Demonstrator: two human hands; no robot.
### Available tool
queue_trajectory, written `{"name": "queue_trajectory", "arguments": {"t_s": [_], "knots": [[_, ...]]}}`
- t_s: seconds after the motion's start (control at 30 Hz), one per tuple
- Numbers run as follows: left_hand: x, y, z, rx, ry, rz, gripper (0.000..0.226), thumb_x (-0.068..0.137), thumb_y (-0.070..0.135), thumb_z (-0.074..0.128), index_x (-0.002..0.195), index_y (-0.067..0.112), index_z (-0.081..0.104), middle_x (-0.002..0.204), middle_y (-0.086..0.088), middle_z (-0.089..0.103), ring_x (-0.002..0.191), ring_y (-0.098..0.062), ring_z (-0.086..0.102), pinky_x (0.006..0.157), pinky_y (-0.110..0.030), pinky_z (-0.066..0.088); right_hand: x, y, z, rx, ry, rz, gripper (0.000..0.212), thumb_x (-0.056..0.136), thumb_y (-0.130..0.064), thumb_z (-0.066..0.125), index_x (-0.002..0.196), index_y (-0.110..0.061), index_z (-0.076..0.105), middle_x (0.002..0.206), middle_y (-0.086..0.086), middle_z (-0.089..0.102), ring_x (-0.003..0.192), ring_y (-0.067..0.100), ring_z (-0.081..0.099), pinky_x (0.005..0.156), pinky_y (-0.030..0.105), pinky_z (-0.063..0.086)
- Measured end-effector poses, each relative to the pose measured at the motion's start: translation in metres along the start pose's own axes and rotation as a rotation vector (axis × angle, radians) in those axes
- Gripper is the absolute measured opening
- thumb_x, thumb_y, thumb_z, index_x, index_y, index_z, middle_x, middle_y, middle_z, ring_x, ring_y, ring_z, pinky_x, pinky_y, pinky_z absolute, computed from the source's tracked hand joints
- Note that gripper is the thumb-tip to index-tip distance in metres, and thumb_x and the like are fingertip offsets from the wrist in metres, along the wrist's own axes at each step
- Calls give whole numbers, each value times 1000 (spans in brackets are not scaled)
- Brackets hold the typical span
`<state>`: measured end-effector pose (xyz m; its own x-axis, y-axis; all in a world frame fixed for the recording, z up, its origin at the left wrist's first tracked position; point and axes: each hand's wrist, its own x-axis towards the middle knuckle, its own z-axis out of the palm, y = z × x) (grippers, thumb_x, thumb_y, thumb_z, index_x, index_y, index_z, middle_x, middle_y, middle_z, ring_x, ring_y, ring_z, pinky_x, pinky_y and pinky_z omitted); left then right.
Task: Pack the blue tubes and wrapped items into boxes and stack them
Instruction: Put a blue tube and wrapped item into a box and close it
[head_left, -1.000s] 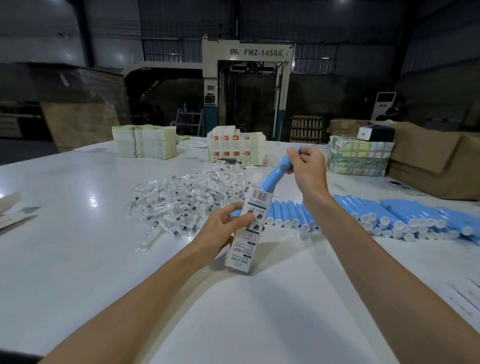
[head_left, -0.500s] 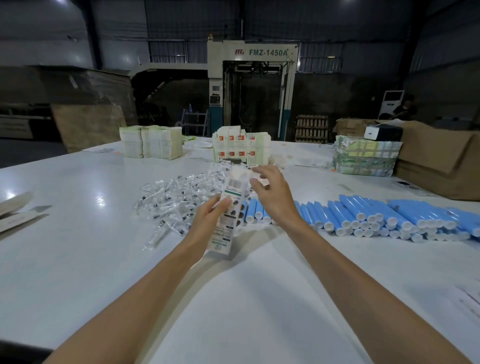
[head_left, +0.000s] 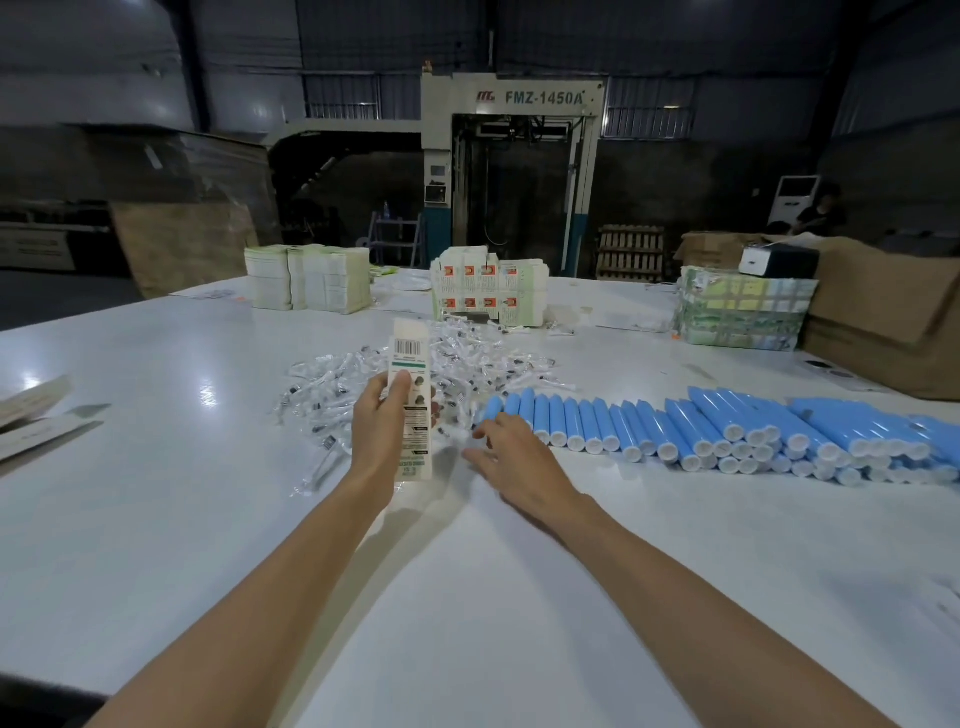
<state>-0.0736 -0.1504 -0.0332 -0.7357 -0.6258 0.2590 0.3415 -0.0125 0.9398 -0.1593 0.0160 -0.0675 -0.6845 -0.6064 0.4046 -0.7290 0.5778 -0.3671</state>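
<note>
The box (head_left: 410, 364) is a tall, narrow white carton with a barcode near its top, a green band under that and dark print lower down. It stands nearly upright at the centre of the frame, its lower end close to the table (head_left: 467, 597). The left hand (head_left: 382, 434) grips its left side, one digit curled over the front face and the others hidden behind.

The right hand (head_left: 511, 457), just right of the box, is palm down with fingers spread and blurred, holding nothing. Its fingertips lie near the left end of the blue tubes (head_left: 675, 431), which run in a row to the right edge, white caps toward the camera.

The wrapped items (head_left: 332, 376) lie heaped behind the box. The lower half of the frame is bare white tabletop, with its near edge at lower left.
</note>
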Motion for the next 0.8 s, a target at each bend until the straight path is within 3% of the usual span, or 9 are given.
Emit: {"name": "queue_trajectory", "arguments": {"t_s": [0.07,0.2,0.3,0.4,0.53,0.6,0.67,0.8], "knots": [[-1,0,0,3,-12,5,22,111,36,57,122,22,70,97,-6,83,83,-21,79,75,-36,58,2,-9,5,-63,-24,6,39,104,-44,57,120,-10,66,119,6,58,115,22,49,86,38,43],[0,0,-1,8,-22,-1,20,111,39,57,120,26,70,99,-6,82,88,-26,79,81,-41,60,1,-16,12,-75,-25,24,30,106,-33,56,101,-6,66,110,9,57,106,25,50,85,41,46],[0,-1,0,8,-32,-2,18,110,38,58,116,28,71,99,-6,82,90,-28,79,81,-42,60,1,-14,9,27,44,84,23,101,-17,59,82,-4,61,89,12,63,84,27,57,73,43,48],[-2,-1,1,2,-76,-5,20,110,37,59,120,24,71,97,-5,83,84,-23,79,77,-38,60,0,-8,-2,258,140,213,18,102,-13,62,99,-3,76,85,12,73,73,24,64,67,38,51],[-9,-2,9,-2,-209,-23,26,110,34,61,128,18,69,101,-5,84,83,-21,80,72,-36,63,-6,-2,-46,556,368,272,27,98,-13,72,124,-14,76,91,-7,77,79,7,69,70,10,51],[-15,-3,14,-41,-288,-62,30,108,34,63,134,20,67,107,-6,83,92,-25,82,73,-34,65,-13,0,-72,633,412,217,25,98,-16,72,122,-20,78,90,-10,77,82,7,70,74,11,53],[-20,-5,18,-76,-374,-106,34,106,35,66,138,22,65,116,-10,81,104,-33,80,85,-43,66,-20,-1,-94,710,471,176,17,99,-19,71,113,-25,78,92,-10,77,83,6,70,76,14,54],[-34,-9,29,-155,-532,-170,43,100,34,71,140,20,64,125,-15,78,113,-37,77,86,-43,66,-27,-2,-138,895,629,156,16,100,-14,69,115,-13,73,97,3,78,90,16,75,87,26,60]]}}
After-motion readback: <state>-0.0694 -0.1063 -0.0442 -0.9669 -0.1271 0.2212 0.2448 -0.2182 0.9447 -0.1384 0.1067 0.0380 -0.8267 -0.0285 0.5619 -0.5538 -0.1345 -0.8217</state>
